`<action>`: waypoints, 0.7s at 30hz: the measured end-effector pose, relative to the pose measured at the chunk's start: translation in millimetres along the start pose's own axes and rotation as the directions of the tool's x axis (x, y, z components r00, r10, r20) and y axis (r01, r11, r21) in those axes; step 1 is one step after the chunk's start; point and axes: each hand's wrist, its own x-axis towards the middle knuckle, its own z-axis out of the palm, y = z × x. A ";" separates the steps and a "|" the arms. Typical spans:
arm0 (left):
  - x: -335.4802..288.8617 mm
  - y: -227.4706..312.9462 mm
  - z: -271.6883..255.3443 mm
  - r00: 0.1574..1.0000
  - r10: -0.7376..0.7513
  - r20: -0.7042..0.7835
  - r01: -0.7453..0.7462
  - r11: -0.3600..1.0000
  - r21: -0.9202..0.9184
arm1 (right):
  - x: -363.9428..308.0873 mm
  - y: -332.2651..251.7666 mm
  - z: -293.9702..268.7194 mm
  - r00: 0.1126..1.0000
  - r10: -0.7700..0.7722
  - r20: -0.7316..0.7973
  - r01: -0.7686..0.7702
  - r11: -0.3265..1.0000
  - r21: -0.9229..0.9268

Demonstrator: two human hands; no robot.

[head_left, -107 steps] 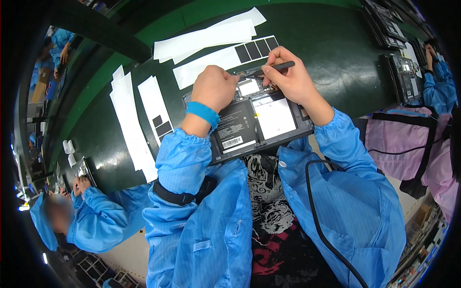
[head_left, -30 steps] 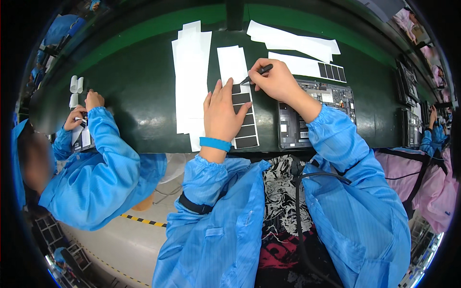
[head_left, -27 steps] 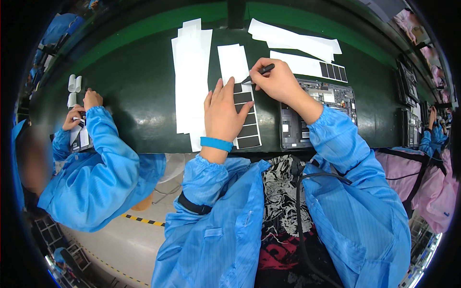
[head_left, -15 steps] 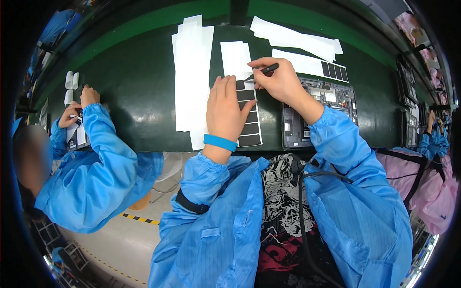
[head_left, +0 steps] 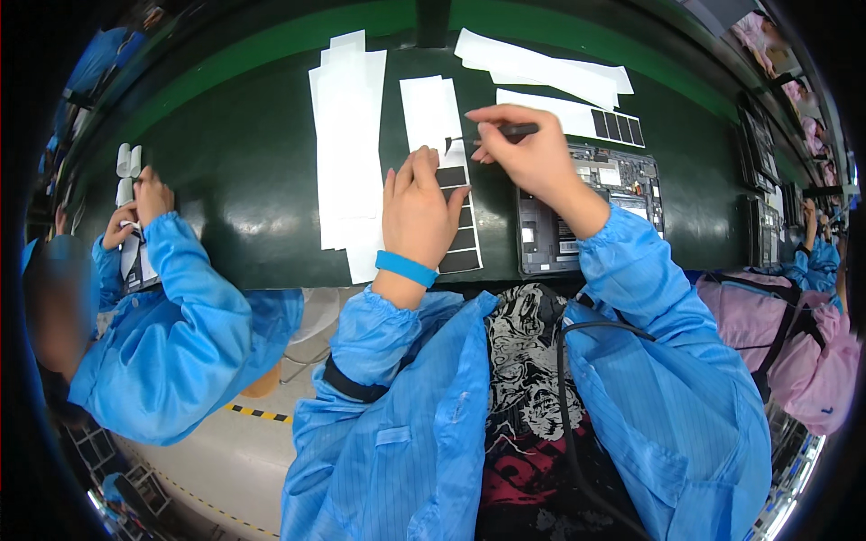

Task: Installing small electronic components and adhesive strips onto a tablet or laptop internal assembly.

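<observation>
A white backing strip (head_left: pixel 428 104) with a row of black rectangular stickers (head_left: pixel 460 260) lies in front of me. My left hand (head_left: pixel 417 216) rests flat on it, fingers stretched out and thumb apart, covering part of the row. Black tweezers (head_left: pixel 519 132) are pinched in my right hand (head_left: pixel 534 160) above the strip's right edge. At their tip is a small black piece (head_left: pixel 448 143), seen nearly edge-on, which looks like a sticker lifted off the strip. An opened laptop base (head_left: pixel 541 239) with bare circuit boards lies below my right forearm, partly hidden by it.
Overlapping white strips (head_left: pixel 347 153) lie left of my hands. More white strips (head_left: pixel 541 68) lie at the far right, near another strip with black stickers (head_left: pixel 618 126). Dark laptop parts (head_left: pixel 762 225) stand at the right. A co-worker in a blue sleeve (head_left: pixel 189 261) works at the left.
The tweezers' tip has moved slightly left and up from the top sticker, and a black piece now shows at it. My left hand stays on the strip. The whole view has shifted slightly.
</observation>
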 end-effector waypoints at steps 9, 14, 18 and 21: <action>3.7 9.6 -11.0 0.992 -0.052 0.112 0.054 0.998 -0.019 | -47.8 9.9 -148.8 0.974 0.117 -0.192 -0.078 0.977 0.199; 20.7 60.6 -27.3 0.948 0.147 0.281 -0.110 0.983 -0.145 | -53.7 25.7 -160.9 0.963 0.269 -0.036 -0.242 0.911 0.334; 19.3 78.5 -10.0 0.929 0.183 0.320 -0.141 0.978 -0.151 | -49.0 31.9 -153.5 0.951 0.309 0.006 -0.294 0.900 0.323; 19.7 85.3 3.3 0.944 0.161 0.286 -0.131 0.984 -0.123 | -49.5 31.7 -153.2 0.942 0.334 0.015 -0.325 0.903 0.282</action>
